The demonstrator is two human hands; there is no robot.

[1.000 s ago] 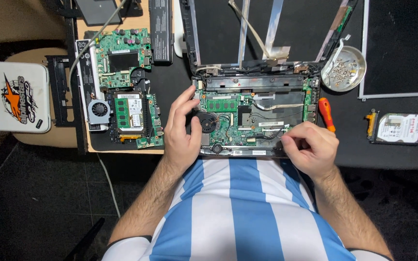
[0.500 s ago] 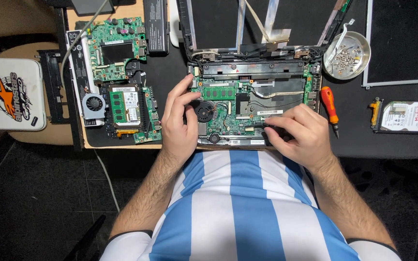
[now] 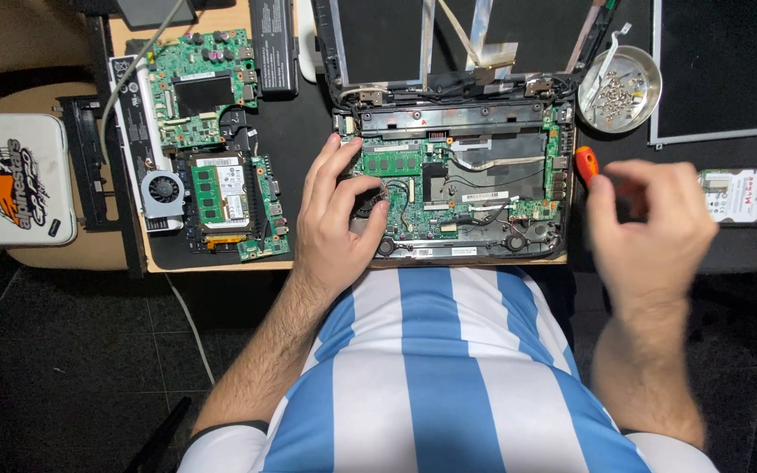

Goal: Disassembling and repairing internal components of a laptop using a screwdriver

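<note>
Dark worktop [image 3: 308,131] | left hand [image 3: 339,219] stays on the opened laptop base [image 3: 457,188], fingers curled by the fan | right hand [image 3: 650,228] has left the board for the orange-handled screwdriver [image 3: 586,165] (blurred; grip unclear) | tool change under way.

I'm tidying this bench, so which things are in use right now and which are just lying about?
In use:
- opened laptop, under the left hand
- orange-handled screwdriver, at the right hand

Lying about:
- spare circuit boards
- screw dish
- hard drive
- white case
</note>
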